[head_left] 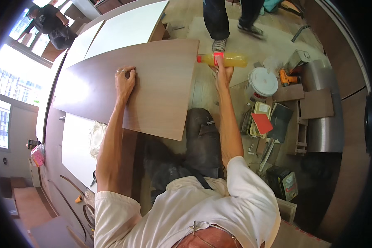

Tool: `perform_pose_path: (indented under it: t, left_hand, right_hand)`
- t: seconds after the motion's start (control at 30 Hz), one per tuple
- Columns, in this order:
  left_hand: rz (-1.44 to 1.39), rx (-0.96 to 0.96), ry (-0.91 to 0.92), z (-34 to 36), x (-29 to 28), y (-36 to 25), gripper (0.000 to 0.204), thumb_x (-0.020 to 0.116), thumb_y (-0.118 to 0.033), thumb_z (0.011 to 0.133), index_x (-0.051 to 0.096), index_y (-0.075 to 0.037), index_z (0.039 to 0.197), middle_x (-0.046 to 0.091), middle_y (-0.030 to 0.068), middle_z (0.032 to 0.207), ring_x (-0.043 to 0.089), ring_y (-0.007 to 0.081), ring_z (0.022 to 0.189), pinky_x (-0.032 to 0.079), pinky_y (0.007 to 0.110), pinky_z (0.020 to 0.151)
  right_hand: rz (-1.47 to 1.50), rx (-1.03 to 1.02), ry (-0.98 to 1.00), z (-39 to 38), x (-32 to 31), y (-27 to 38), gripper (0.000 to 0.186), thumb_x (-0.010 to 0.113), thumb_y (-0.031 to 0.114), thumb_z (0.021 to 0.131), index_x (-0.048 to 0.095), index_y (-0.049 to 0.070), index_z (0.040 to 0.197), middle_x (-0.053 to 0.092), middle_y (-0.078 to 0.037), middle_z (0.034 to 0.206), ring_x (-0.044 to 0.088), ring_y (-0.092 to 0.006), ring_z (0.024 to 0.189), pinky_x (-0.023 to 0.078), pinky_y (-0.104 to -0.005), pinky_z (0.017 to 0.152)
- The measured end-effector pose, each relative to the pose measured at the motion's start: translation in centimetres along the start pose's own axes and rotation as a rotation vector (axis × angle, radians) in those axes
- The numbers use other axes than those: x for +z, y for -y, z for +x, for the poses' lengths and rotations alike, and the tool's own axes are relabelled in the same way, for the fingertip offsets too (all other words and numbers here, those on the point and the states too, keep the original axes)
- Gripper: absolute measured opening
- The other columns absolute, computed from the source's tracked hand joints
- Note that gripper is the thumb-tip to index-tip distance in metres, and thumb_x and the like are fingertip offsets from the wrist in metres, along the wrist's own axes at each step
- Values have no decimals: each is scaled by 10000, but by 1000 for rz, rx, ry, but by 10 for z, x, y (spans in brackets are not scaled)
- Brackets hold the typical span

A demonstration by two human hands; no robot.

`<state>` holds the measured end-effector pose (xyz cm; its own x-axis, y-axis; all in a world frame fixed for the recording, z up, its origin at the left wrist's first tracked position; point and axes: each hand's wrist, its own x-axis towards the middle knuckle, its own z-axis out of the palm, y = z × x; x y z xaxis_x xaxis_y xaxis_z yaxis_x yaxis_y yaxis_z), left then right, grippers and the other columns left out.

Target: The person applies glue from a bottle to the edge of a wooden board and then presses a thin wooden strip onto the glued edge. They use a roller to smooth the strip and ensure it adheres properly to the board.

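Observation:
A large brown wood-grain board (163, 91) lies in front of me, overlapping white panels. On its surface rests my left hand (125, 84), fingers curled in and thumb against them; whatever is inside them is hidden. Just past the board's right edge, my right hand (223, 75) grips a clear plastic bottle (236, 61) from beneath. The bottle lies sideways with its red cap toward the board. It has a red label and yellow liquid inside, and its base end is smeared by motion.
White panels (126, 27) lie beyond the board. On the floor at right are a white lidded bucket (263, 82), an orange drill (288, 77), a metal can (297, 58) and a dark tin (283, 182). One person stands ahead; another (49, 25) is at far left.

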<state>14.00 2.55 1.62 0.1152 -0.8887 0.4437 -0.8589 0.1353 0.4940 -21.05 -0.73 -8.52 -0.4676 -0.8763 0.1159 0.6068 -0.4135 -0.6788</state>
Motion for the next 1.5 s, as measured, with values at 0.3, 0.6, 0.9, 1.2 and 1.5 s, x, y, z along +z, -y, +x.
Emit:
perform_pose_path:
  t: [0.3,0.6,0.9,1.2,1.5]
  left_hand:
    - [2,1,-25,-1,3,7,265,612,-244,911,742,-68,1061,641,153,1193,544,322,1191,427,415,1033]
    - [-36,10,-30,0,4,1,263,618,-241,903,743,-64,1052,649,152,1177,554,327,1176,431,413,1024]
    - [-23,6,-31,-2,4,7,267,615,-240,903,742,-52,1044,646,163,1177,554,331,1174,431,418,1026]
    - [-21,-4,-42,-1,0,-1,268,610,-240,891,747,-69,1046,649,157,1172,558,326,1168,442,409,1012]
    - [-24,15,-46,-1,1,2,269,603,-238,892,747,-65,1038,652,153,1168,558,325,1167,444,409,1012]
  right_hand:
    - [-16,121,195,13,-10,42,322,617,308,989,570,39,1160,652,-95,1101,682,-228,976,615,-431,816]
    - [-17,103,159,12,-1,38,355,660,306,962,556,43,1177,650,-96,1090,678,-223,993,614,-429,815]
    - [-1012,-316,348,-14,29,128,544,806,299,820,535,-7,1180,693,-137,1038,696,-259,929,529,-348,844]
    - [-292,119,274,26,-8,92,406,730,325,906,586,55,1173,668,-84,1080,684,-195,962,591,-374,794]
    - [92,229,176,18,-16,42,315,658,309,964,605,54,1142,671,-95,1106,667,-239,1031,590,-471,882]
